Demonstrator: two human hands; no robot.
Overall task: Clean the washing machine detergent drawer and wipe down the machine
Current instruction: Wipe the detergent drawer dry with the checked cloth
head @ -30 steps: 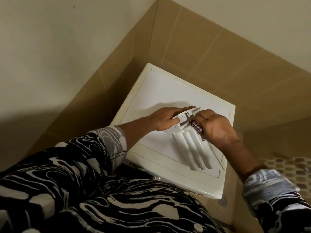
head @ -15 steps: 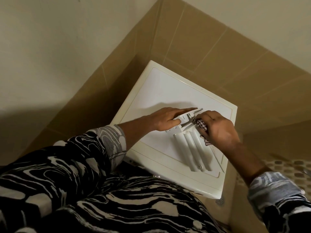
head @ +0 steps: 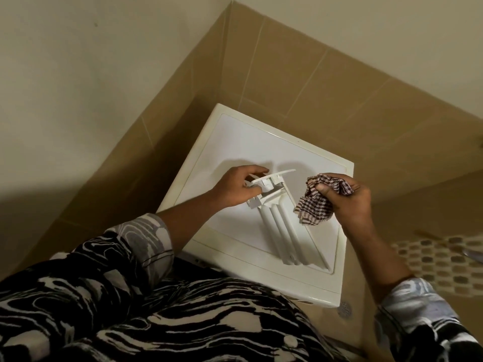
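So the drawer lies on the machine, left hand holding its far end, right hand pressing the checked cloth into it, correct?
No: the head view shows the right hand gripping the checked cloth beside the drawer, to its right, not pressed into it. The drawer does lie on the machine, left hand holding its far end.

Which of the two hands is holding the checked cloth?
The right hand pinches the checked cloth; the left hand grips the white detergent drawer instead.

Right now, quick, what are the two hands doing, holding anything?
Left hand: closed, gripping the far end of the detergent drawer.
Right hand: closed, holding the bunched checked cloth.
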